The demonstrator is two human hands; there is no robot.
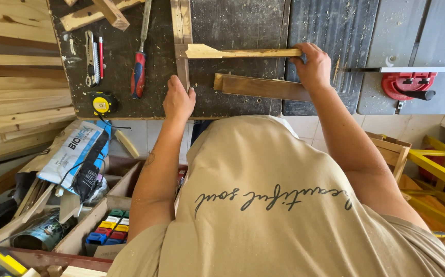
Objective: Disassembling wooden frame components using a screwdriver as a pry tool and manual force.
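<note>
Our right hand (312, 64) grips the right end of a pale wood strip (243, 52) lying crosswise on the dark workbench (233, 97). Its far end butts an upright strip (182, 36), which our left hand (178, 101) presses flat, fingers uncurled, nearer that joint.

Both arms reach forward, bare from the short sleeves down. The left hand (178, 100) lies palm down with the fingers (175, 82) together and pointing ahead, pressing flat, the wrist straight and the forearm running back toward the body with the elbow bent. The right hand (312, 65) is farther out, its fingers (300, 54) curled closed in a grip, the arm nearly straight.
</note>
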